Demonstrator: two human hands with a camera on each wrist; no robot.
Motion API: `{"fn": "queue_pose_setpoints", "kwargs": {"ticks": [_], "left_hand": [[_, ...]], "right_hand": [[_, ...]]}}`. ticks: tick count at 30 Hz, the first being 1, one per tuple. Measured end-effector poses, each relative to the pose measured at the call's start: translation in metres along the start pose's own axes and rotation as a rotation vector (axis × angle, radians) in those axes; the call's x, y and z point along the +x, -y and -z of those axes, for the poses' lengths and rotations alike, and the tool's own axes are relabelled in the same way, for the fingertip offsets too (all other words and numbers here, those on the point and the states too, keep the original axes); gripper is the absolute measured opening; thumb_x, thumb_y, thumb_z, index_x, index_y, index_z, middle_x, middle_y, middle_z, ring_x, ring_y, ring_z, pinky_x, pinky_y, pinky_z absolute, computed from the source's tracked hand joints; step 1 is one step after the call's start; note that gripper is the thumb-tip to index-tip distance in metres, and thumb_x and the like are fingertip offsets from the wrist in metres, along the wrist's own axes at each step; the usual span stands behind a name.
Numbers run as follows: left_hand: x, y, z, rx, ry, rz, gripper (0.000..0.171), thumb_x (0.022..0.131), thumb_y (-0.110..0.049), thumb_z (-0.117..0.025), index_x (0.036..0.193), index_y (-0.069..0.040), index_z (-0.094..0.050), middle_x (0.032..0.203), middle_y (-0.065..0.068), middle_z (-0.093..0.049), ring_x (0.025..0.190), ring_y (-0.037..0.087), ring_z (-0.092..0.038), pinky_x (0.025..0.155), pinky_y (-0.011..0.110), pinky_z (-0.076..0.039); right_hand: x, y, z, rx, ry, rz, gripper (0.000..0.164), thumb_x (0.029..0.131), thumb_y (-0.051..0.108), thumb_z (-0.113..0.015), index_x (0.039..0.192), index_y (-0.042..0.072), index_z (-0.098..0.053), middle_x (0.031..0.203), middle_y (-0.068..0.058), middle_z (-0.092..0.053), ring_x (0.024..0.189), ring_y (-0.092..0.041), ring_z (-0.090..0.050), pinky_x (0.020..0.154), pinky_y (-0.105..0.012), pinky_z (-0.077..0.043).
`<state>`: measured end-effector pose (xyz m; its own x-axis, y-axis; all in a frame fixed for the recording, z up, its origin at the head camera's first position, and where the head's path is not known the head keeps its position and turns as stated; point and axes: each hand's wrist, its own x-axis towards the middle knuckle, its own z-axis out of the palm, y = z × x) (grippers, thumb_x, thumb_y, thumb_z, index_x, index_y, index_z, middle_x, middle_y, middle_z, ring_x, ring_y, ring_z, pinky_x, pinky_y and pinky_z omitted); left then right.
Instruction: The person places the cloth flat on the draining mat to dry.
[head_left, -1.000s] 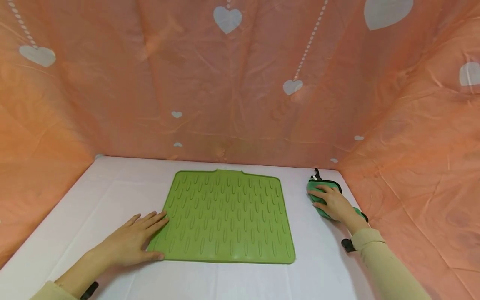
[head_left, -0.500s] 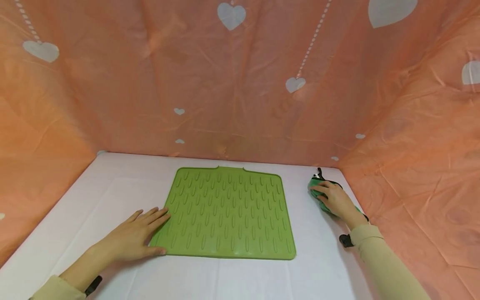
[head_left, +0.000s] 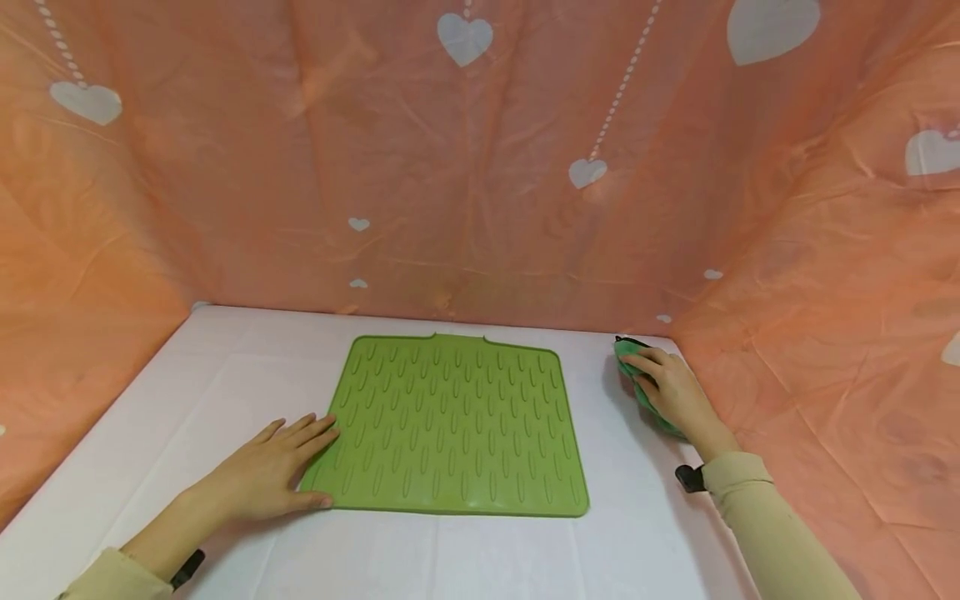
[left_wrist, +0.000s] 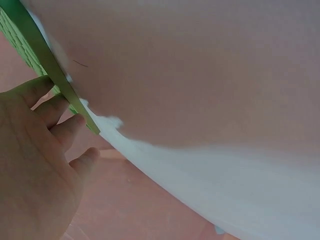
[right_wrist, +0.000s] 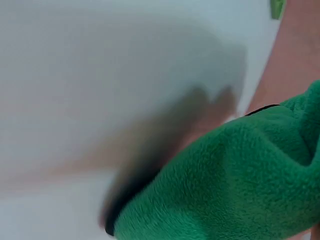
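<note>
Over the tabletop [head_left: 457, 554], the right hand [head_left: 681, 398] grips green cloth [right_wrist: 235, 180] (near the edge [head_left: 676, 343]).

Green rectangular rubber-like mat [head_left: 450, 425]: ridged, low sheen | green black-edged plush cloth [right_wrist: 225, 180]: matt, fuzzy | white flat bench [head_left: 450, 558]: smooth, matt | orange heart-printed sheet [head_left: 465, 208]: creased, slightly glossy

Green mat [head_left: 450, 427] flat on white table [head_left: 217, 379]
</note>
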<state>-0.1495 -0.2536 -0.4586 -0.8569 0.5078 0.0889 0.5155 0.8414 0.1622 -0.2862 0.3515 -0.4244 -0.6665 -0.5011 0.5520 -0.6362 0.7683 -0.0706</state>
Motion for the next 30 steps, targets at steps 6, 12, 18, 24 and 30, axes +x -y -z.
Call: {"fn": "queue_pose_setpoints", "kwargs": {"ticks": [6, 12, 18, 24, 30], "left_hand": [[0.000, 0.000, 0.000, 0.000, 0.015, 0.005, 0.097, 0.085, -0.077, -0.066, 0.149, -0.005, -0.056, 0.158, 0.017, -0.048, 0.144, 0.044, -0.044, 0.115, 0.069, -0.032], [-0.001, 0.000, 0.001, -0.002, 0.019, 0.000, 0.097, 0.085, -0.076, -0.066, 0.149, -0.004, -0.056, 0.158, 0.017, -0.047, 0.144, 0.045, -0.044, 0.114, 0.070, -0.031], [-0.001, 0.000, 0.002, -0.002, 0.014, -0.003, 0.096, 0.085, -0.076, -0.066, 0.148, -0.004, -0.057, 0.158, 0.017, -0.048, 0.144, 0.045, -0.044, 0.114, 0.070, -0.032], [-0.001, 0.000, 0.000, 0.001, 0.007, -0.013, 0.096, 0.085, -0.076, -0.066, 0.147, -0.003, -0.057, 0.158, 0.017, -0.048, 0.143, 0.045, -0.045, 0.113, 0.070, -0.033], [-0.001, 0.000, 0.000, -0.001, 0.006, -0.005, 0.096, 0.085, -0.075, -0.067, 0.147, -0.003, -0.057, 0.158, 0.017, -0.048, 0.144, 0.044, -0.045, 0.114, 0.069, -0.033]], "right_hand": [[0.018, 0.018, 0.003, 0.010, -0.074, 0.074, 0.046, 0.077, -0.016, -0.081, 0.118, 0.004, -0.076, 0.113, -0.025, -0.067, 0.098, -0.049, -0.065, 0.083, -0.062, -0.055], [0.036, 0.042, 0.000, 0.017, -0.103, 0.111, 0.048, 0.078, -0.014, -0.082, 0.120, 0.008, -0.076, 0.115, -0.021, -0.066, 0.097, -0.048, -0.066, 0.077, -0.061, -0.057], [0.053, 0.069, -0.009, 0.070, -0.134, 0.184, 0.047, 0.079, -0.013, -0.081, 0.121, 0.008, -0.076, 0.116, -0.020, -0.066, 0.095, -0.045, -0.064, 0.077, -0.057, -0.056], [0.067, 0.097, -0.021, 0.126, -0.153, 0.238, 0.048, 0.078, -0.012, -0.083, 0.121, 0.009, -0.076, 0.116, -0.018, -0.067, 0.097, -0.041, -0.064, 0.079, -0.054, -0.056], [0.078, 0.126, -0.032, 0.159, -0.137, 0.297, 0.048, 0.078, -0.009, -0.085, 0.121, 0.011, -0.077, 0.117, -0.014, -0.068, 0.100, -0.037, -0.065, 0.081, -0.049, -0.057]]}}
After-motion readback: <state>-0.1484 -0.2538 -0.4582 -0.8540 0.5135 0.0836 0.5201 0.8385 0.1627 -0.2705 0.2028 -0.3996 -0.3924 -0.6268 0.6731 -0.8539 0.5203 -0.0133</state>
